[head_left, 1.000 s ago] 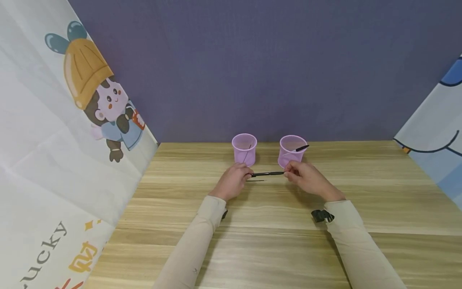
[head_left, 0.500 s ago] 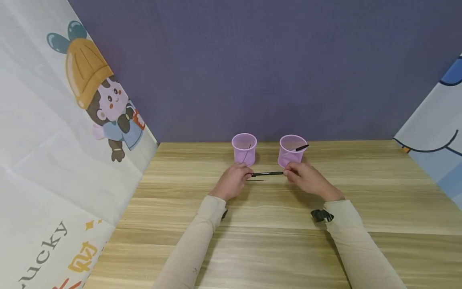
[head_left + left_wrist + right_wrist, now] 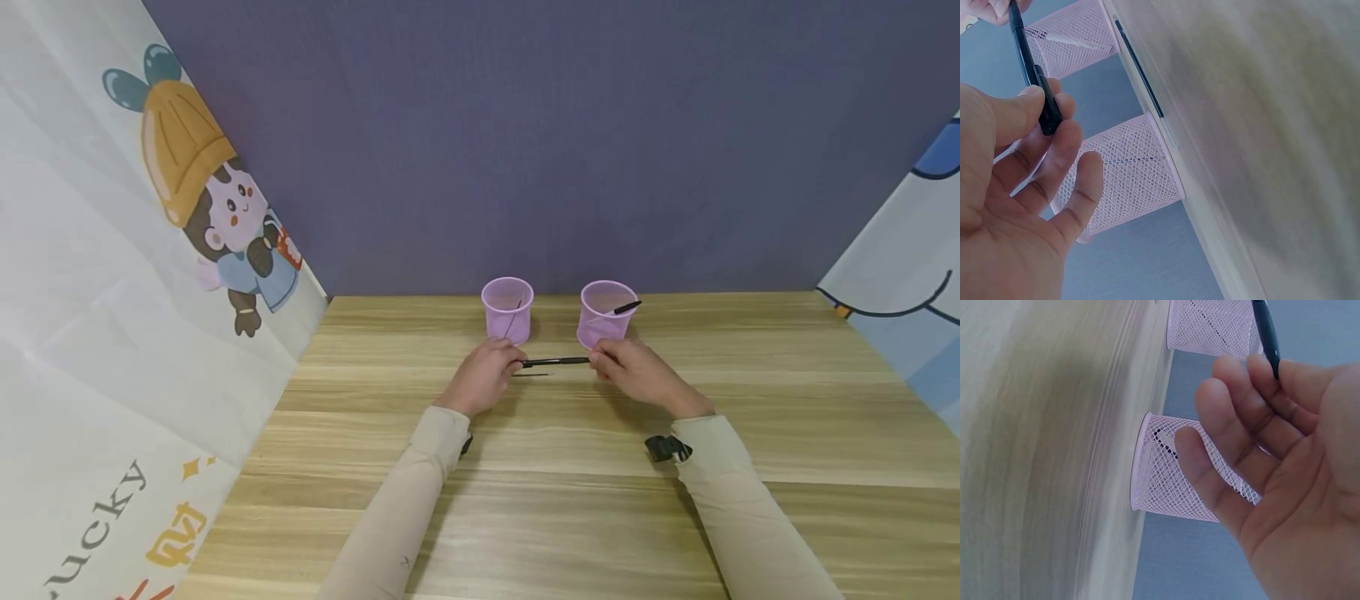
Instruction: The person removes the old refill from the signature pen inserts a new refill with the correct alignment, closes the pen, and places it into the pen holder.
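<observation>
A slim black pen (image 3: pixel 557 362) is held level between both hands, just above the wooden table. My left hand (image 3: pixel 483 377) pinches its clip end between thumb and fingers, as the left wrist view shows. At the tapered end, my right hand (image 3: pixel 637 372) grips the pen with thumb and index finger; its other fingers are loosely bent. On the table below the pen lies a thin dark pen refill (image 3: pixel 1140 67), partly clear at one end. The fingers hide both tips of the pen in the head view.
Two pink mesh pen cups stand behind the hands. The left cup (image 3: pixel 495 323) has a thin dark stick leaning inside. In the right cup (image 3: pixel 588 332) leans a pen with a black end (image 3: pixel 628 307) above the rim. A dark panel (image 3: pixel 555 167) rises behind the table.
</observation>
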{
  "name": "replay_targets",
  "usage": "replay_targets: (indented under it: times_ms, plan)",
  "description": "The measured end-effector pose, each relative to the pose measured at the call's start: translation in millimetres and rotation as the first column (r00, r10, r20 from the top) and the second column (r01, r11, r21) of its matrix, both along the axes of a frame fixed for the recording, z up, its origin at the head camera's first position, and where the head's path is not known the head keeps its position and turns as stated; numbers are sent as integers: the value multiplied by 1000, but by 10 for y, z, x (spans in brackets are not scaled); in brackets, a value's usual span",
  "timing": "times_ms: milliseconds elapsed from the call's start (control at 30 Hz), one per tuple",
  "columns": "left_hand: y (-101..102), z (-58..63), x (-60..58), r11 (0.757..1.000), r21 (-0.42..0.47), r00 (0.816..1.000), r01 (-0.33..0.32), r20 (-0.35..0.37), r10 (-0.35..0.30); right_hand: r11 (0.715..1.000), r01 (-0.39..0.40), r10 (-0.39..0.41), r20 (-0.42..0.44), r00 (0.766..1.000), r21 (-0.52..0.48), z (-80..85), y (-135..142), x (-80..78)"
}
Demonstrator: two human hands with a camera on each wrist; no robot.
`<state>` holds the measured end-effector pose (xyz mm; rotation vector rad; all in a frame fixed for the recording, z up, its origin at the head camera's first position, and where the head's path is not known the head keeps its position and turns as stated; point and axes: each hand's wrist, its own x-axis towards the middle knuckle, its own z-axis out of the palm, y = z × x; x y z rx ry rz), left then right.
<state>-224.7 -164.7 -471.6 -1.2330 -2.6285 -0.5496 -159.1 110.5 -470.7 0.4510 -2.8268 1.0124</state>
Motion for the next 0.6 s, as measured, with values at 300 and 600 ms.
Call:
replay_targets:
  times_ms: [300,600]
  plan:
    - [8,-5,-9,1000,-11,1000,2,1,-2,1000,-10,10,-13,1000,-4,-4,3,-6]
    - [10,-17,-18,1000,-2,1000,2,4,-2,1000,3,-3,-2,1000,-23,-13,19,-10]
